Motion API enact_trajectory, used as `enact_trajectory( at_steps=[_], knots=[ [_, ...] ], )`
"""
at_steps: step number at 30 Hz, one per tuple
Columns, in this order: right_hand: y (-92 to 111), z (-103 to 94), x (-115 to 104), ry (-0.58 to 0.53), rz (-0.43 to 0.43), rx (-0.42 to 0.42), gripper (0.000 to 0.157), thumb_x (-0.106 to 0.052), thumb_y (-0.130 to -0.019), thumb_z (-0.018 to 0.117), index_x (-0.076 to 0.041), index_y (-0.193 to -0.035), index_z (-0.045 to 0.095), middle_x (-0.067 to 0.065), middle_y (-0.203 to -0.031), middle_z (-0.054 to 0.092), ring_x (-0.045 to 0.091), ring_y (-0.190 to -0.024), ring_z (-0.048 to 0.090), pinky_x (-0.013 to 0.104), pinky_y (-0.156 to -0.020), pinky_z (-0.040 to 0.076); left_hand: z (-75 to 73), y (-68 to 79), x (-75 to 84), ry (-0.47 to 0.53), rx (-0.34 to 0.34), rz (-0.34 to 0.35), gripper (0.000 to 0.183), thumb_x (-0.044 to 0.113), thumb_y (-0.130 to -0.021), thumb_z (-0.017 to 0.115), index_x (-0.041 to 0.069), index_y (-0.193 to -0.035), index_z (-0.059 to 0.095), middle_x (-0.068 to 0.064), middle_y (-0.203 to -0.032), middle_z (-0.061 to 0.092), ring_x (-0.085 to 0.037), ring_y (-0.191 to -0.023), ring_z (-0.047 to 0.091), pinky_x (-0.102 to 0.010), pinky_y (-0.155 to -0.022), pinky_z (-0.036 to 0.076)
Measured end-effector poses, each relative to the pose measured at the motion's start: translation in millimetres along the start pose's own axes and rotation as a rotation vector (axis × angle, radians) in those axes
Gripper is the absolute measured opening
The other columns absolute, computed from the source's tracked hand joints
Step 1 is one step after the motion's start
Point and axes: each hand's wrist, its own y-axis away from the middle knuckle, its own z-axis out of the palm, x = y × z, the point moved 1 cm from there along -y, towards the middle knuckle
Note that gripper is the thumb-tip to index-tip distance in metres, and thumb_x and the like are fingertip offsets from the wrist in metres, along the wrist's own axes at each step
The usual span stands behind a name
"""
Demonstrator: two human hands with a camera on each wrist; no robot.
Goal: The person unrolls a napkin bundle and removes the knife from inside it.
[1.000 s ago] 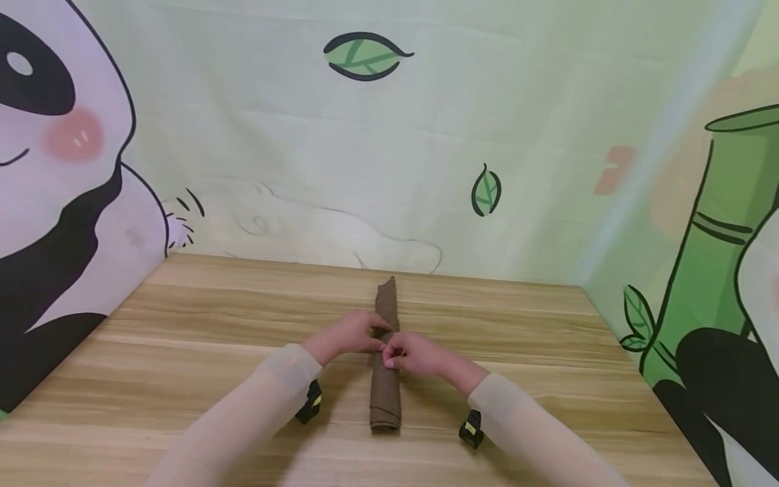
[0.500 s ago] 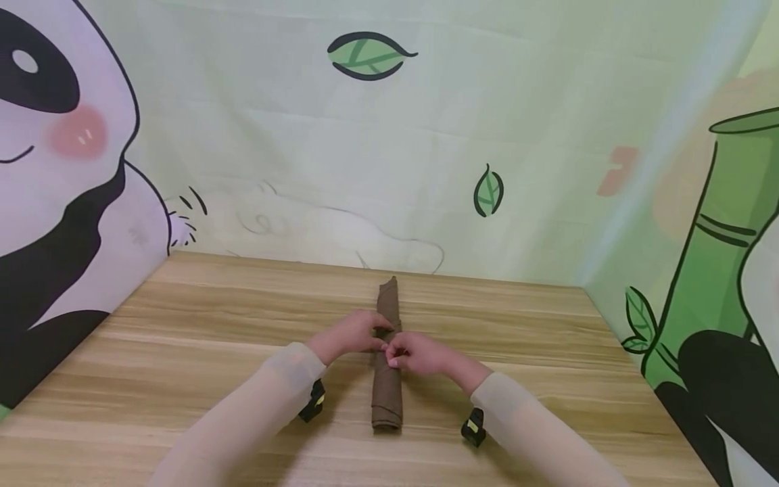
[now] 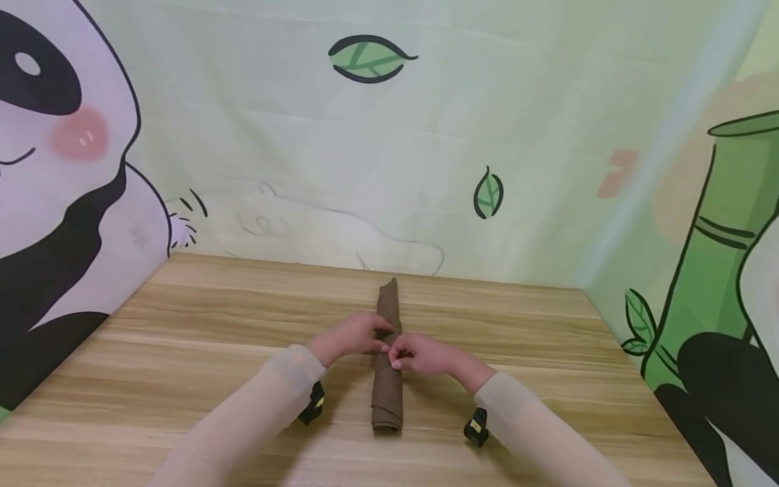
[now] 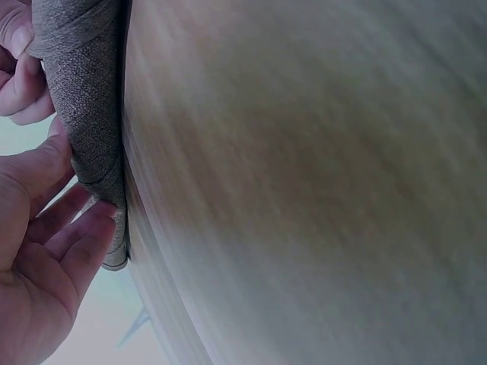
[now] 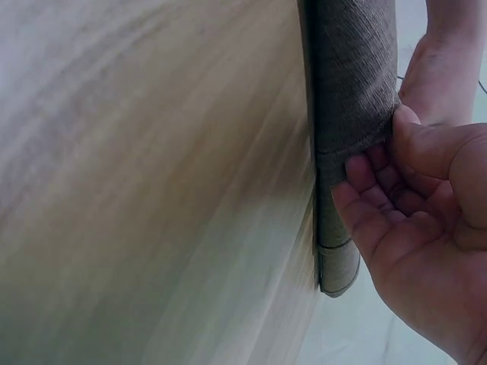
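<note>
A brown cloth (image 3: 387, 396), rolled into a long narrow tube, lies lengthwise near the middle of the table. My left hand (image 3: 348, 335) holds the roll from its left side, thumb nearer me and fingers beyond. In the left wrist view, its fingertips (image 4: 105, 209) rest against the weave. My right hand (image 3: 426, 354) pinches the cloth between thumb and curled fingers, right beside the left thumb. The right wrist view has the right thumb (image 5: 407, 122) on the upper side of the roll (image 5: 354, 76). Part of the roll's middle is hidden under both hands.
The wooden table (image 3: 243, 297) ends at a pale green backdrop (image 3: 274, 101) printed with leaves, a panda and bamboo. Small black devices hang under the left wrist (image 3: 313, 404) and right wrist (image 3: 477, 427).
Both hands keep their hold on the rolled cloth. The right hand has shifted very slightly to the right; the view itself has moved a little.
</note>
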Motion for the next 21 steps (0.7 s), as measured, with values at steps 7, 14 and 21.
enact_trajectory(
  at_steps=[7, 14, 21],
  knots=[
    [3.2, -3.2, 7.4, -0.05, -0.045, -0.049, 0.01, -0.006, -0.098, 0.055, -0.001, -0.093, 0.061, 0.007, -0.092, 0.06, 0.006, -0.085, 0.048, 0.02, -0.078, 0.042, 2.8, -0.1, -3.1, 0.024, -0.003, -0.005, 0.038, 0.018, -0.087, 0.075, -0.001, -0.12, 0.068, -0.016, -0.121, 0.069, -0.031, -0.115, 0.064, -0.044, -0.1, 0.051],
    [6.1, -7.3, 17.0, -0.183, -0.02, -0.095, 0.011, -0.009, -0.099, 0.054, 0.0, -0.098, 0.06, 0.01, -0.102, 0.062, 0.009, -0.099, 0.053, 0.027, -0.091, 0.045, 3.6, -0.6, -5.9, 0.041, -0.009, -0.012, 0.038, 0.018, -0.088, 0.074, -0.001, -0.121, 0.067, -0.017, -0.123, 0.068, -0.032, -0.117, 0.063, -0.044, -0.102, 0.05],
    [7.1, -5.4, 18.3, -0.152, 0.034, -0.096, 0.013, -0.015, -0.096, 0.063, -0.004, -0.099, 0.067, 0.005, -0.099, 0.068, 0.003, -0.092, 0.056, 0.019, -0.081, 0.047, 4.0, -1.8, -5.9, 0.039, -0.008, -0.013, 0.038, 0.018, -0.088, 0.074, -0.001, -0.12, 0.068, -0.016, -0.122, 0.069, -0.031, -0.117, 0.063, -0.045, -0.102, 0.05]
  ],
)
